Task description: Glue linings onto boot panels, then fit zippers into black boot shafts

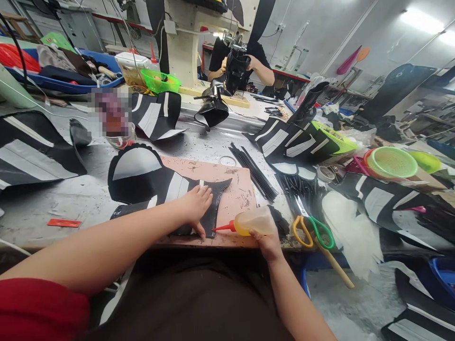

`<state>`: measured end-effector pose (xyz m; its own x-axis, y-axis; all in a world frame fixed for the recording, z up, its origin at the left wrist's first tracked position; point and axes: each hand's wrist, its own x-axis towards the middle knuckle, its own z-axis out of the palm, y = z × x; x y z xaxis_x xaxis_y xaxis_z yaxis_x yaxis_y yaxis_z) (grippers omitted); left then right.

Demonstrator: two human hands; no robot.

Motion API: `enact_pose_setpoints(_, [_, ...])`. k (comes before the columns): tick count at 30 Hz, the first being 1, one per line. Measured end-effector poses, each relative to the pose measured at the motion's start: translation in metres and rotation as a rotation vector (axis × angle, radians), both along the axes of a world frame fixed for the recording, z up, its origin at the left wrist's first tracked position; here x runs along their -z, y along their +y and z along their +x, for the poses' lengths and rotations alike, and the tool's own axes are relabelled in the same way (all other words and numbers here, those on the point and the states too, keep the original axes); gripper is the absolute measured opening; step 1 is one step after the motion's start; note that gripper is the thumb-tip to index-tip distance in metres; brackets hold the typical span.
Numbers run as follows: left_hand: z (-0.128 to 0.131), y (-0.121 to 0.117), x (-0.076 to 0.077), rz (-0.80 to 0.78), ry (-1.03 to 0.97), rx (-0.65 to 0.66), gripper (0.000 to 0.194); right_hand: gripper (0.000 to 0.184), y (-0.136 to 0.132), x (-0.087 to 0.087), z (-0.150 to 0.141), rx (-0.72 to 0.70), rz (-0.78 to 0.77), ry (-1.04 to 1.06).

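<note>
My left hand (196, 204) lies flat, fingers stretched out, on a black shoe-upper piece (142, 184) with white strips and a pale rounded patch. My right hand (269, 242) is closed around a translucent glue bottle (254, 221) holding yellow liquid. The bottle is tilted on its side, and its red nozzle tip is at the lower right edge of the black piece. A shiny line runs along that edge. Beneath the piece is a pinkish work board (236, 184), partly covered by it.
Scissors (311, 227) with yellow and green handles lie to the right, near black strips (254, 173). More black pieces (289, 139) surround the board. A red flat item (64, 223) lies left. Across the table, a person (261, 68) handles a black boot (235, 71) at a sewing machine.
</note>
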<state>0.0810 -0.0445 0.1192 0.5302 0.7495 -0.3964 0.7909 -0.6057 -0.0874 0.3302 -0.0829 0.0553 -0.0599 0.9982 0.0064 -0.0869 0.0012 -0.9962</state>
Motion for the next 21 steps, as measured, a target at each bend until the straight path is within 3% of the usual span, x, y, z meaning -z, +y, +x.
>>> enact_pose_setpoints(6, [0.002, -0.001, -0.003, -0.003, 0.002, -0.002, 0.114, 0.055, 0.000, 0.001, 0.000, 0.024, 0.003, 0.000])
enact_pose_setpoints(15, [0.002, -0.002, -0.005, -0.001, 0.023, 0.004, 0.114, 0.061, 0.034, -0.022, -0.013, 0.136, 0.034, -0.122])
enact_pose_setpoints(21, [0.000, -0.001, -0.001, 0.006, -0.021, 0.003, 0.114, 0.061, 0.005, -0.008, 0.000, -0.007, -0.033, -0.009])
